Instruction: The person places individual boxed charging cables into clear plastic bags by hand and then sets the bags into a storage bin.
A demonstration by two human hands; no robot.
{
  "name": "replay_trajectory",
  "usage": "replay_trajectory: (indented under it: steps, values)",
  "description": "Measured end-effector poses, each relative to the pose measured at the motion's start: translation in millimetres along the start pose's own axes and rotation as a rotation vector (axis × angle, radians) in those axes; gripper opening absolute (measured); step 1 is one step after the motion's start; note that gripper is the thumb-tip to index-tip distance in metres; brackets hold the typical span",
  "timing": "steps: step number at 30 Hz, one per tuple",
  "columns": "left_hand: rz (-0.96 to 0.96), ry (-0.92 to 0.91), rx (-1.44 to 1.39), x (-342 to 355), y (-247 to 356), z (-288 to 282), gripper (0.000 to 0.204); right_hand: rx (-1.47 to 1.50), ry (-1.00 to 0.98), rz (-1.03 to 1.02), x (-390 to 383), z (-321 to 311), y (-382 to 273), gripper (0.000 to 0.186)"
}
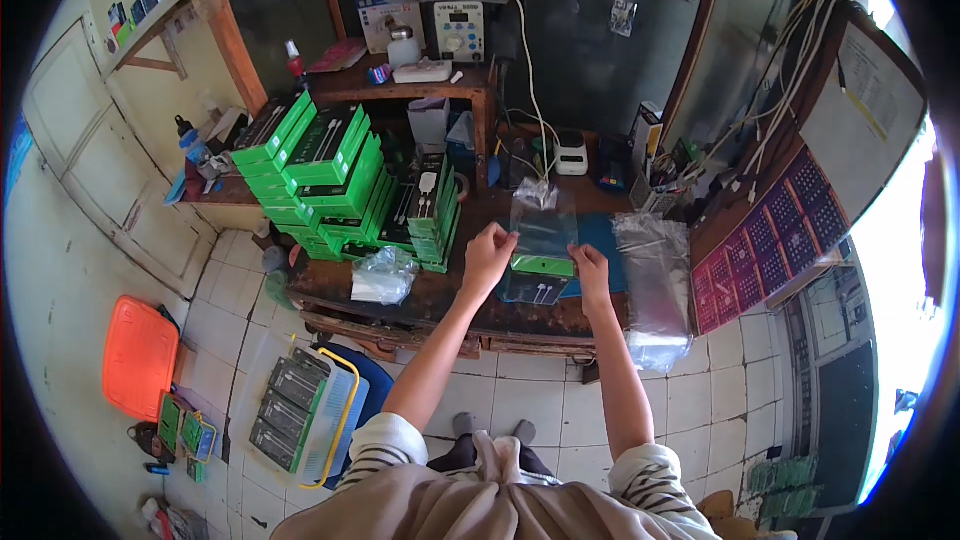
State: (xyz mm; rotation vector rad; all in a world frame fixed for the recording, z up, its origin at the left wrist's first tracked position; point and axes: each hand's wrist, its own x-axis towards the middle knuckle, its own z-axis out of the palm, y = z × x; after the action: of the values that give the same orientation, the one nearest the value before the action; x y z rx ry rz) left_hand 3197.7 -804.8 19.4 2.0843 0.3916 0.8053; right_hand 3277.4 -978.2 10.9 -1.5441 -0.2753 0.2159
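Note:
My left hand [489, 254] and my right hand [591, 272] both pinch the edges of a clear plastic bag [542, 230], one on each side. Below the bag's upper part is a black and green box [533, 286], which appears to sit inside it at the desk's front edge. A blue mat [600, 236] lies partly under them. Right of my right hand, a pile of clear plastic bags [652, 260] hangs over the desk's edge. To the left rests a bundle of clear plastic packaging [384, 277].
Tall stacks of green and black boxes [335, 165] fill the desk's left side. A small white device [571, 153] and a wire pen basket [655, 198] stand at the back. On the floor at left is a clear bin [322, 415] of similar boxes with a yellow handle.

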Motion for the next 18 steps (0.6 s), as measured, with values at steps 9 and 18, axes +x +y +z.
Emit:
replay_trajectory:
  steps: [9, 18]
  values:
    - [0.317, -0.180, -0.254, 15.0, 17.5, -16.6, 0.054, 0.146, -0.003, 0.236, 20.1, -1.0, 33.0, 0.019]
    - [0.142, -0.329, -0.237, 0.8, 6.4, -12.7, 0.062, -0.125, -0.196, -0.587, 5.1, 12.0, -66.8, 0.040]
